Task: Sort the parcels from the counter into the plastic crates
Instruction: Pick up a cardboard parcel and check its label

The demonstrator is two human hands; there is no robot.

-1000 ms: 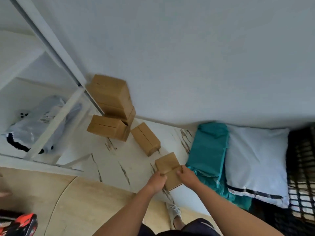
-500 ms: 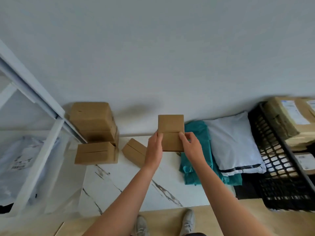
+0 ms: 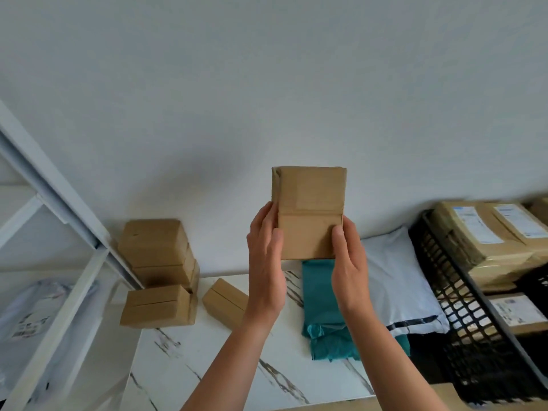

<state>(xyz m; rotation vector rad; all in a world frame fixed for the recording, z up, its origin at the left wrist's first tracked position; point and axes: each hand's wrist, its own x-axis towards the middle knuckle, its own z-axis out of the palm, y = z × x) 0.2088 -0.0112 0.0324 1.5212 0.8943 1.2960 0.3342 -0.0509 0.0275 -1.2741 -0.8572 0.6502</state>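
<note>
Far left: white shelf frame (image 3: 74,232), grey poly bag (image 3: 29,315) behind it, not part of this pick. Next, a brown box stack (image 3: 157,250) against the wall, a single box (image 3: 157,305) in front of it and a small box (image 3: 225,301) just right, all on the marble tabletop (image 3: 207,366). My left grip (image 3: 265,262) clasps the lower left edge of the brown parcel (image 3: 310,209), thumb on the front face; my right grip (image 3: 350,268) does the same on the lower right edge. The parcel is upright, off the tabletop, in front of the wall, above the teal mailer (image 3: 320,292). A white mailer (image 3: 397,280) lies beside the teal one, up against the black crate (image 3: 462,307) at the right, which already holds labelled boxes (image 3: 489,232). Risks, my guess: I hold only the bottom part, so the parcel could tip or slip on a fast swing right. It could also clip the crate rim, or land on the piled boxes and slide off.
</note>
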